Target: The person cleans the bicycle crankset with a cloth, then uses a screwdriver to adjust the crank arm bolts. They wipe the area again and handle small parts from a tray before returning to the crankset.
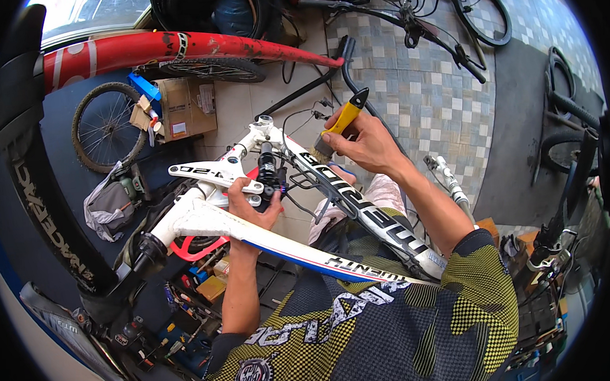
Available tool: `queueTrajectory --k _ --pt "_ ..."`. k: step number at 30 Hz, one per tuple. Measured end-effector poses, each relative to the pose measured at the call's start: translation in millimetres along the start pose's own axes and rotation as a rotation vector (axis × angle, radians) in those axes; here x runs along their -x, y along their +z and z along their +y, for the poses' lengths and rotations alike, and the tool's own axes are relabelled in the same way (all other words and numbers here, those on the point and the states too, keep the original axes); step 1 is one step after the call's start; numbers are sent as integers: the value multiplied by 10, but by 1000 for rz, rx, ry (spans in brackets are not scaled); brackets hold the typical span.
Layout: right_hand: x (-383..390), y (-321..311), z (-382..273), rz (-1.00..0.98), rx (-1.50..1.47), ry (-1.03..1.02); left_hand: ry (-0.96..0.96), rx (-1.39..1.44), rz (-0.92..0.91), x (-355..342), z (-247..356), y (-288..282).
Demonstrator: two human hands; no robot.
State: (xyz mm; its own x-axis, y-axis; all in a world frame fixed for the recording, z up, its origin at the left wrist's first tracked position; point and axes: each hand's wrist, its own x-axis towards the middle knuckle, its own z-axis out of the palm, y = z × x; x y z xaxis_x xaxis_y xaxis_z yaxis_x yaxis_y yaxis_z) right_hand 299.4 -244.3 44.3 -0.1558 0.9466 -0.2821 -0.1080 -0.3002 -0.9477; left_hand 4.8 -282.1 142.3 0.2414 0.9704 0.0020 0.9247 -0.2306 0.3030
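A white bicycle frame [287,251] with black lettering and a blue stripe stretches across in front of my body. My left hand [250,213] is wrapped around the frame at its white rocker link [212,171], with the thumb beside the lower end of the black rear shock [268,166]. My right hand [370,143] grips a paintbrush by its yellow handle [346,115], whose tip is black. The brush's bristles [317,153] meet the dark-lettered tube of the frame, to the right of the shock. Thin cables loop beside that tube.
A red tube [176,47] crosses the upper left, near a black upright post [47,202]. Beyond lie a spoked wheel [108,126] and a cardboard box [186,107]. Bicycle parts and a loose tyre [482,12] lie on the tiled floor [437,96]. Tools crowd the lower left.
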Motion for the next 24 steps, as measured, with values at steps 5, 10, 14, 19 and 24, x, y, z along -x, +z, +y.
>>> queueTrajectory --k 5,10,14,19,24 --pt "8 67 36 -168 -146 -117 83 -32 58 -19 -79 -74" --pt "-87 264 309 -186 -189 -272 18 -9 71 -15 -69 -17" --pt "-250 472 529 -212 -510 33 -24 -23 112 -14 -30 23" --pt "-314 837 582 -245 -587 -11 -53 11 105 -46 12 0" --pt "-224 934 542 -347 -344 -67 -38 -42 112 -86 31 -54"
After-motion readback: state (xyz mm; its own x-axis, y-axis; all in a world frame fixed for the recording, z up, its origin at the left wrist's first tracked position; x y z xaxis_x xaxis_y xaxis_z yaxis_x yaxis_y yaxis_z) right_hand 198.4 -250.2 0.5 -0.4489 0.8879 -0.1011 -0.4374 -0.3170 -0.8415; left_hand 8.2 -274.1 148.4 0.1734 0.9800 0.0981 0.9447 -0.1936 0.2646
